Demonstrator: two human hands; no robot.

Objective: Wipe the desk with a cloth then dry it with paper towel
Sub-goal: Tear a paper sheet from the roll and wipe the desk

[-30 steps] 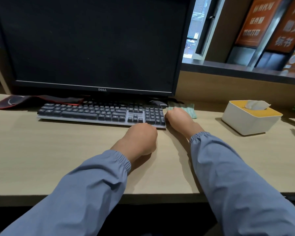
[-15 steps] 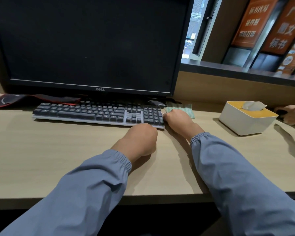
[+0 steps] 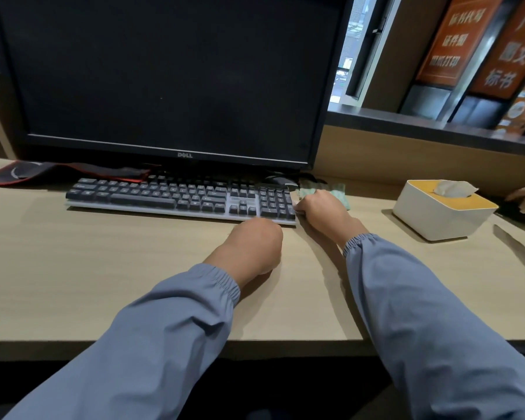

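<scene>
Barely anything moved in 1 second: right hand [image 3: 319, 207] still grips the cloth [image 3: 339, 191] beside the keyboard [image 3: 179, 197], left hand [image 3: 252, 247] fisted, seemingly empty, so wiping hasn't begun.

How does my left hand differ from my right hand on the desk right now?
The left hand lies fisted on bare desk before the keyboard, holding nothing visible; the right hand grips the green cloth. The left hand sits nearer the desk's front edge; the right hand reaches farther back, beside the keyboard's right end. Both show blue sleeves and curled fingers.
</scene>
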